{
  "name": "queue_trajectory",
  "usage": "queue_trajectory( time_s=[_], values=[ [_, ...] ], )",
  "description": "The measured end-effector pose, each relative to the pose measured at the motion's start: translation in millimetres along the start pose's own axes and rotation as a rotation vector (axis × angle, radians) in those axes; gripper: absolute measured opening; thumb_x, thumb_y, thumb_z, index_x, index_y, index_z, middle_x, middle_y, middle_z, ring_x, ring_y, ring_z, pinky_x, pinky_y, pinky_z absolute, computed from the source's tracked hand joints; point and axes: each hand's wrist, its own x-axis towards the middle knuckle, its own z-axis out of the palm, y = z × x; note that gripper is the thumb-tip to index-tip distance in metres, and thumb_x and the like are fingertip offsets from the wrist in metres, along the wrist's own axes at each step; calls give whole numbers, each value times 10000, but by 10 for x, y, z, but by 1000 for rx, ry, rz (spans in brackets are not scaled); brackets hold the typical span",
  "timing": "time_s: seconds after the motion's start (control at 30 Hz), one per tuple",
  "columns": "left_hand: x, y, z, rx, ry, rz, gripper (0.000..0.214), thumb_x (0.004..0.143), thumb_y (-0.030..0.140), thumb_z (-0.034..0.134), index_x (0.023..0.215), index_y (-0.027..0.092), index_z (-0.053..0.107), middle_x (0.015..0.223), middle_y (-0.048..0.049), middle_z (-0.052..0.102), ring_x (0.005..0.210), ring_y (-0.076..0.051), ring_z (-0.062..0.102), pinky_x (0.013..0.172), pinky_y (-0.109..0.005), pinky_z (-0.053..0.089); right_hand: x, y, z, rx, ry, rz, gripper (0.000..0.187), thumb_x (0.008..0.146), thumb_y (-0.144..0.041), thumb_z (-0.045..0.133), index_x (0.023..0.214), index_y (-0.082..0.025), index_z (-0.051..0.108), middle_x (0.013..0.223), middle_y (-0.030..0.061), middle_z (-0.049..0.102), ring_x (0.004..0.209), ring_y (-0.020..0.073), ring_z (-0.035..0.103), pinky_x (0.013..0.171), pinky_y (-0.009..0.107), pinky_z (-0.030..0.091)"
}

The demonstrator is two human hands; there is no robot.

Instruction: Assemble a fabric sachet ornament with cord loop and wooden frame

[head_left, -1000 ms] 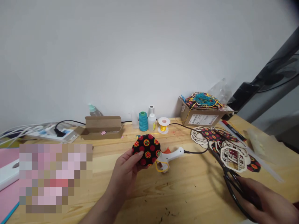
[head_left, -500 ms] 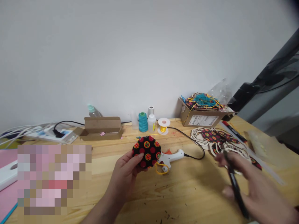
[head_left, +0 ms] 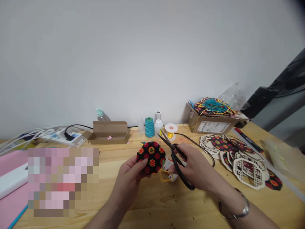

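Observation:
My left hand point(head_left: 132, 171) pinches a round black fabric piece point(head_left: 152, 159) printed with red dots and bright flowers, the thumb lying on its face. A yellow cord loop point(head_left: 164, 178) hangs at its lower right edge. In my right hand point(head_left: 195, 165) is a pair of black-handled scissors point(head_left: 177, 162). Their blades are slightly parted and point up and left, just right of the fabric piece and apart from it. Behind the scissors lies a white glue gun point(head_left: 168, 164), mostly hidden by my right hand.
Thread cones, a small bottle point(head_left: 158, 128) and a yellow cord spool point(head_left: 171, 129) stand along the wall. An open cardboard box point(head_left: 110, 132) is left of them. On the right are a filled carton point(head_left: 212, 124) and cut-out wooden frames point(head_left: 250, 173) among fabric pieces. A black cable point(head_left: 190, 136) crosses behind.
My right hand has come from the lower right to the middle, bringing the scissors beside the fabric piece. My left hand still holds the piece. The view has shifted slightly.

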Motion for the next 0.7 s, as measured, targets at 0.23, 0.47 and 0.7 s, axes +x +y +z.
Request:
queue_trajectory(
  time_s=[0.23,0.47,0.7],
  values=[
    [44,4,-17,-11,36,23,237,737,221,671,947,112,691,790,-90,712,700,-178,636,563,-233,463,-40,50,-33,-53,-71,5,304,686,-488,640,729,-203,544,703,-18,556,609,128,438,538,243,282],
    [39,-6,-7,31,57,18,278,717,239,685,944,79,685,835,-131,713,671,-179,630,499,-211,417,-27,60,-52,-79,-105,-22,247,731,-449,602,727,-205,563,699,-13,580,609,124,455,538,236,278],
    [34,-26,-8,2,39,12,259,722,221,682,956,108,685,803,-96,708,754,-207,643,581,-244,463,-43,92,-27,-132,-105,-37,240,744,-433,585,694,-200,562,652,-11,561,585,122,450,524,240,262]
  ],
)
